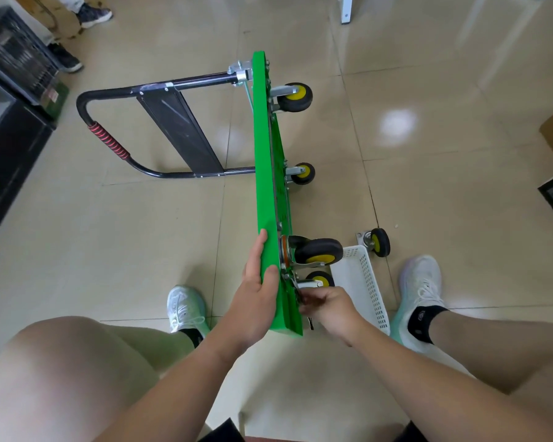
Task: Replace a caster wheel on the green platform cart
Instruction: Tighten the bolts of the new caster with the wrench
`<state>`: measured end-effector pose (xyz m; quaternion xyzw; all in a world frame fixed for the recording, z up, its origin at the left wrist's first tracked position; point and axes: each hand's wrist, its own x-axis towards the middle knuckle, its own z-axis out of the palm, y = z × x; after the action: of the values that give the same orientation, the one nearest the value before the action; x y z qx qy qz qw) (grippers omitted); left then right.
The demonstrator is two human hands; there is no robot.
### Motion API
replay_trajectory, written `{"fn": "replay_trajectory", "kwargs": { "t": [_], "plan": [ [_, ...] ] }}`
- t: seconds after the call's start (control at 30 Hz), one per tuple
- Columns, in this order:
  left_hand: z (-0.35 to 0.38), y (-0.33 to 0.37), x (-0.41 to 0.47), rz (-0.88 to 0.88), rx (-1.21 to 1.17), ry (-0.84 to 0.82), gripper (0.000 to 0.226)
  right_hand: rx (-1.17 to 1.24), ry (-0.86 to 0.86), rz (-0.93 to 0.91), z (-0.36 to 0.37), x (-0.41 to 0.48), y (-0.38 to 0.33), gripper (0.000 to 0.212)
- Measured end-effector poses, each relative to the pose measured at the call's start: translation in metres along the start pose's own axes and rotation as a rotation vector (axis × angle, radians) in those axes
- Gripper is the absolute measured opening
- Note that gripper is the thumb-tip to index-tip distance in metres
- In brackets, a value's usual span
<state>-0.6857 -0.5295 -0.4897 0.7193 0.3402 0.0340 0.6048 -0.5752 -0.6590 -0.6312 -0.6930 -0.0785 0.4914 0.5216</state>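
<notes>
Nearest us, our left hand (257, 282) clasps the upper edge of the green platform cart (265, 154), which stands on its side. The thumb lies over the rim and the fingers along the flat face. Just right of it, across the deck, our right hand (329, 306) is curled round a small dark tool (310, 325), too hidden to name. It works at the mounting plate of the nearest caster (320, 279).

A white basket (369, 291) lies just right of that hand. Beyond it a loose caster (377, 242) sits on the floor; we cannot tell whether it is the old one or the new one. Far ahead of the left hand, the folding handle (109, 141) rests on the tiles.

We judge the main risk to be the deck itself. It balances on a narrow edge, so a hard turn of the tool with a slack left grip could tip it onto our right hand. The tool could also slip off the fastener, and a freed nut could roll away if it misses the basket.
</notes>
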Motion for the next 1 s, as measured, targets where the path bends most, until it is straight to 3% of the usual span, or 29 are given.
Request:
{"fn": "replay_trajectory", "kwargs": {
  "t": [0.3,0.5,0.67,1.0],
  "plan": [
    [0.001,0.002,-0.001,0.010,0.001,0.014,0.059,0.003,-0.006,-0.015,0.009,-0.004,-0.014,0.041],
    [0.002,0.004,-0.002,0.036,0.024,0.019,0.059,-0.028,-0.113,0.015,0.002,-0.039,-0.031,0.044],
    [0.001,0.006,-0.003,0.036,0.032,0.019,0.058,0.038,-0.188,0.064,0.006,-0.062,-0.057,0.027],
    [0.002,0.009,-0.004,0.010,0.007,0.012,0.059,-0.064,-0.068,0.090,-0.004,-0.068,-0.029,0.034]
  ]
}}
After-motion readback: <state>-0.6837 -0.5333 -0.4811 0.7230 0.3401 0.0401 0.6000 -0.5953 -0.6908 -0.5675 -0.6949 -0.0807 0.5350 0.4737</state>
